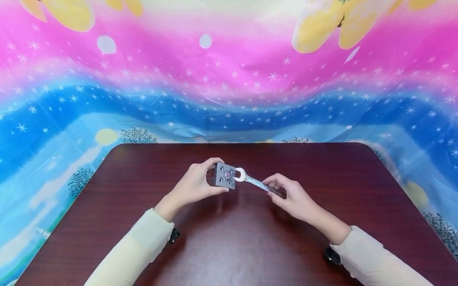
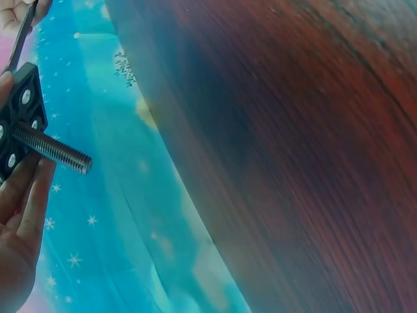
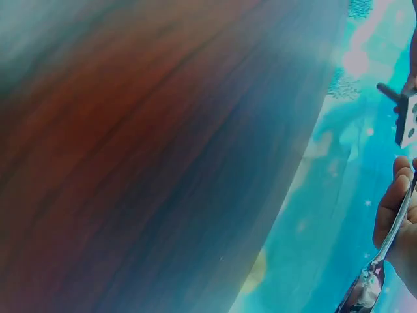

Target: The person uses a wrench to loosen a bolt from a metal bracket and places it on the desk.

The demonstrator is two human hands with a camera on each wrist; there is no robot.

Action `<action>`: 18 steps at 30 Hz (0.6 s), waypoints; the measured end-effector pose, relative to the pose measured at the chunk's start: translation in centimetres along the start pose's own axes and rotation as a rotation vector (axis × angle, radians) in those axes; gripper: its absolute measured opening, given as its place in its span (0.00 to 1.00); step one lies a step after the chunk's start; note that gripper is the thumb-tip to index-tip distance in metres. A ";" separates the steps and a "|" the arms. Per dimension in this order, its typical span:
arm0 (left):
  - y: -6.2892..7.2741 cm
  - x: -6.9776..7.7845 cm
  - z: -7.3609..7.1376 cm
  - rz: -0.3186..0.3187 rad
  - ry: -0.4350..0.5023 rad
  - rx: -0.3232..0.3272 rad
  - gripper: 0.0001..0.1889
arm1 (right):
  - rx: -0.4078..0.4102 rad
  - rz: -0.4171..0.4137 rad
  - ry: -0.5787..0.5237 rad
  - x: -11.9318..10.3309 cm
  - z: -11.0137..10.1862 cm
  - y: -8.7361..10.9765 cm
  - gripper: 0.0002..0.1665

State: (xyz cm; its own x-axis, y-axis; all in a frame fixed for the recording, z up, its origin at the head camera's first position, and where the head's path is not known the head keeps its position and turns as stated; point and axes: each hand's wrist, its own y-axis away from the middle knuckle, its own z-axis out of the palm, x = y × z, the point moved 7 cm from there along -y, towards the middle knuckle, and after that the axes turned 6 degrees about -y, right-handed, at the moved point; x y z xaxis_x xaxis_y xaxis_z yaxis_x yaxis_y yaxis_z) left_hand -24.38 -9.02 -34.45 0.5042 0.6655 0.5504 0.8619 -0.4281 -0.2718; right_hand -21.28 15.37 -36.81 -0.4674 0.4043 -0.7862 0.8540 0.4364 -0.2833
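Held up over the table, a square metal plate [image 1: 221, 176] with several round holes is gripped at its edges by my left hand [image 1: 191, 182]. A bolt goes through its middle: the bolt head [image 1: 227, 174] faces right, and the threaded shank [image 2: 55, 149] sticks out the other side in the left wrist view. My right hand [image 1: 291, 196] pinches the handle of a silver wrench [image 1: 255, 182] between thumb and fingers. The wrench's open end overlaps the plate's right edge in the head view, beside the bolt head; whether they touch, I cannot tell.
A dark reddish-brown table [image 1: 214, 246] with rounded far corners lies under both hands. Behind it hangs a pink and blue printed cloth [image 1: 229, 87]. Small black devices [image 1: 332, 256] sit under both sleeve cuffs.
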 end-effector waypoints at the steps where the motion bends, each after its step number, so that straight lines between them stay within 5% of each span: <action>1: -0.1 0.1 0.0 0.001 -0.002 0.013 0.36 | 0.008 -0.002 -0.006 -0.1 0.1 0.0 0.18; 18: -0.5 1.6 -1.2 0.026 0.037 0.221 0.38 | 0.121 0.002 -0.139 -1.5 1.1 -0.3 0.16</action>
State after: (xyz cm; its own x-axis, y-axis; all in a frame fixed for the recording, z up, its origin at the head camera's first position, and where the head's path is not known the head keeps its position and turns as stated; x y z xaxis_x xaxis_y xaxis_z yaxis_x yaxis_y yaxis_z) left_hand -24.09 -8.52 -32.47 0.5278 0.6314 0.5681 0.8414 -0.2977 -0.4509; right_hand -20.64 13.73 -36.15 -0.4372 0.2864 -0.8526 0.8800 0.3322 -0.3396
